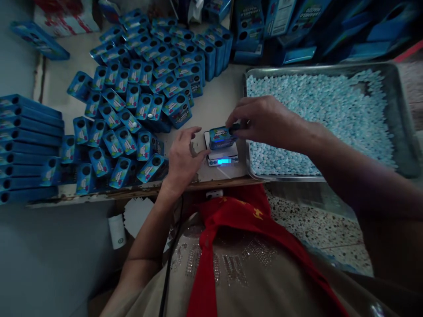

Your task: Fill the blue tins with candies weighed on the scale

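A small blue candy box lies on a white digital scale with a lit display. Over the box's right end, my right hand has its fingers and thumb closed together near the dark round opening. What it pinches, if anything, is hidden. My left hand rests just left of the scale, thumb and fingers apart, the thumb tip close to the box's lower left corner. To the right, a metal tray holds a spread of small pale blue candies.
Many upright blue boxes with round holes crowd the table's left and back. Flat blue boxes are stacked at far left. Larger blue cartons stand behind the tray. The table's worn front edge runs before my red apron.
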{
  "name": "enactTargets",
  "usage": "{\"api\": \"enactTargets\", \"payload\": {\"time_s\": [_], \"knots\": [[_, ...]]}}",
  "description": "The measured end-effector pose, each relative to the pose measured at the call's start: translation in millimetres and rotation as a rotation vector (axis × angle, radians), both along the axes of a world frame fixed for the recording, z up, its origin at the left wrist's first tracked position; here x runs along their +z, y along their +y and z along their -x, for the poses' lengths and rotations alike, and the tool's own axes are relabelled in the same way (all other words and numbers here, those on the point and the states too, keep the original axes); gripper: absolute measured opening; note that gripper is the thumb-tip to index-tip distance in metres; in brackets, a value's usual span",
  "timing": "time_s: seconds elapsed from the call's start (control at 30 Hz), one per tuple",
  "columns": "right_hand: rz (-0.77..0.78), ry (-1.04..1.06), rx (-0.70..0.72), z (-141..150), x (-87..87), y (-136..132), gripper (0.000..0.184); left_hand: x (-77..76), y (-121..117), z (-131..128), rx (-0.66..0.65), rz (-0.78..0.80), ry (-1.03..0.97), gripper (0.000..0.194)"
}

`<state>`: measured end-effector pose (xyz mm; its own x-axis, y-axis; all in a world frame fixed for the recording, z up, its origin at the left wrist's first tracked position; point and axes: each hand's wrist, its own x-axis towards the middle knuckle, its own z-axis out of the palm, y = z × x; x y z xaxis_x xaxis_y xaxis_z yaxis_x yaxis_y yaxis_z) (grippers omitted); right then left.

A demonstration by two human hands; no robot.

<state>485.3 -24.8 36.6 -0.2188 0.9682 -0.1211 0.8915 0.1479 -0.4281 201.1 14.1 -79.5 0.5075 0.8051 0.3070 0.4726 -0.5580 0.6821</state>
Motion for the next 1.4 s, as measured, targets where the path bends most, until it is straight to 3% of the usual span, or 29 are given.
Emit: {"api": "enactTargets", "payload": {"time_s": [0.1,0.2,0.3,0.37,0.47,0.7,0.8,1.0,1.2,1.3,1.4], "knots": [[-0.041,-0.015,-0.175,-17,-2.3,-15,0.027,5.7,-1,2,0.01,-0.023,0.014,0.056],[0.022,-0.09,-0.305,-43,-20.9,-37,0.021,12.9,-2,8,0.034,-0.057,0.026,0.05],[0.192,-0.176,-0.272,-60,-52.2,-56,0.034,18.6,-3,10,0.017,-0.075,0.053,0.048],[0.219,-0.192,-0.23,-62,-70.1,-62,0.039,20.1,-3,6,-0.003,-0.085,0.061,0.048],[0.223,-0.158,-0.205,-61,-81.0,-62,0.019,19.3,-5,-1,-0.003,-0.093,0.061,0.048],[0.247,0.016,-0.384,-84,-61.9,-62,0.002,19.0,-10,11,0.038,-0.141,0.108,0.044],[0.24,0.065,-0.465,-86,-57.4,-61,0.004,20.6,-10,15,0.042,-0.11,0.117,0.038],[0.164,0.078,-0.529,-74,-48.8,-51,0.009,16.8,-7,13,0.041,-0.053,0.114,0.027],[0.08,0.287,-0.541,-51,-16.3,-38,0.017,11.0,-9,23,0.011,0.003,0.089,0.022],[0.068,0.364,-0.504,-42,-3.8,-30,0.018,13.9,-10,8,0.002,-0.025,0.083,0.032],[0.036,0.384,-0.487,-40,1.0,-23,0.017,22.2,-11,-32,-0.056,-0.093,0.15,0.055]]}}
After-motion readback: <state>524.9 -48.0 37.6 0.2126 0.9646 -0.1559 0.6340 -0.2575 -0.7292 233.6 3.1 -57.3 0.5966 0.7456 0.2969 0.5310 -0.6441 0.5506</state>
